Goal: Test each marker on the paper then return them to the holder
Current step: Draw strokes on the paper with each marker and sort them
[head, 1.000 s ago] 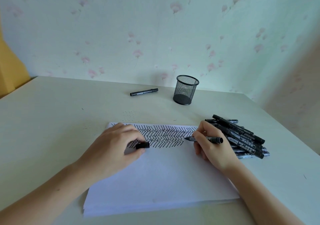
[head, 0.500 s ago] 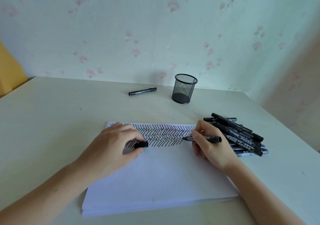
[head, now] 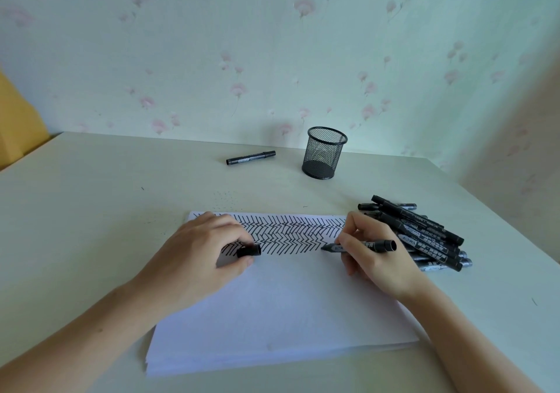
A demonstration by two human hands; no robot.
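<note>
Marker [head: 360, 245] barrel partly behind right hand [head: 378, 259]

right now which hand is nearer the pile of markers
Right. The right hand sits just beside the pile of markers; the left hand is across the paper.

Soft, even daylight fills the scene, with a cool greenish cast over the wall [head: 272, 44] and the pale surface [head: 91, 210]; no glare shows. Shadows are faint: a soft one lies just left of the mesh holder [head: 324, 156], and dim ones sit under both forearms. The wide lens bows the surface's edges, and the corners look slightly soft.
</note>
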